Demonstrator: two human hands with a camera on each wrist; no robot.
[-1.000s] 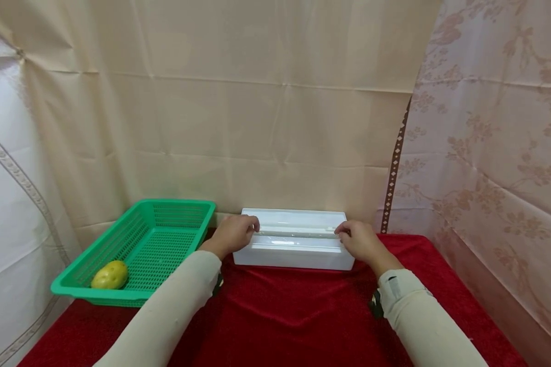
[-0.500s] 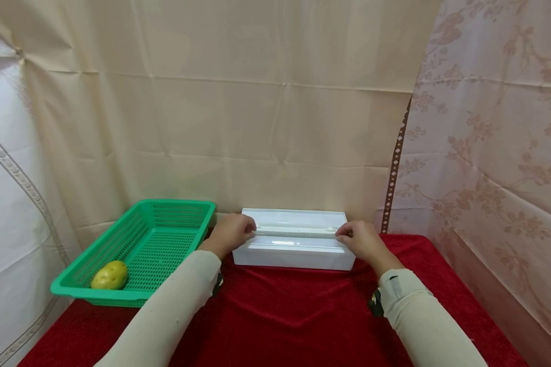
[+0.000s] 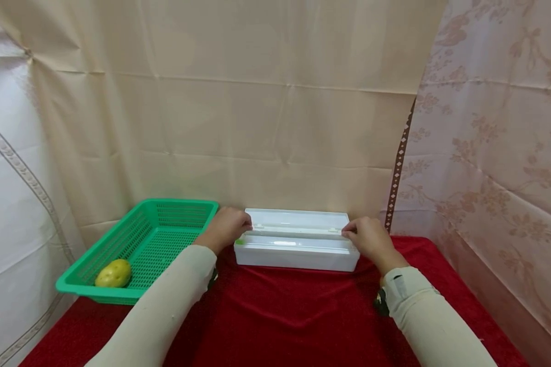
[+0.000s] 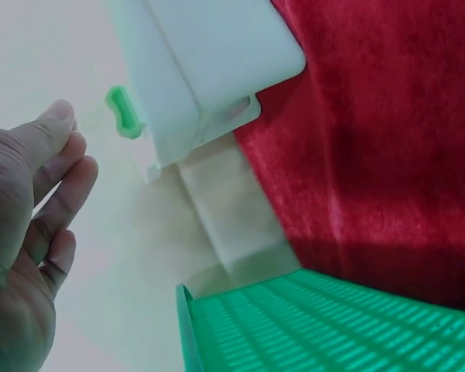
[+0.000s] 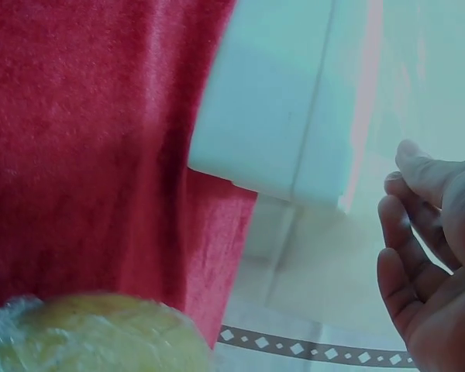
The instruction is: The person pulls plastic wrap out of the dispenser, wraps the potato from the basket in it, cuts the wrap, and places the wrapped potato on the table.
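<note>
A long white cling film dispenser box (image 3: 296,259), its lid (image 3: 298,218) tipped back, stands against the curtain in the head view. My left hand (image 3: 227,228) is above its left end, thumb and forefinger pinched together. Over the right end, my right hand (image 3: 371,239) pinches in the same way. Clear cling film appears to stretch between the fingertips; it is hard to make out, with faint streaks (image 5: 403,77) in the right wrist view. A green slider (image 4: 124,112) sits at the box's left end, near my left fingertips.
Left of the box, a green plastic basket (image 3: 140,293) holds a potato (image 3: 114,273). A yellow rounded thing wrapped in clear film (image 5: 108,333) lies near my right wrist. Red cloth (image 3: 275,311) covers the table; curtains hang behind and at both sides.
Both hands have risen slightly and drawn a little apart, left hand leftward, right hand rightward. The green piece at the box's left end now shows. The view has shifted slightly.
</note>
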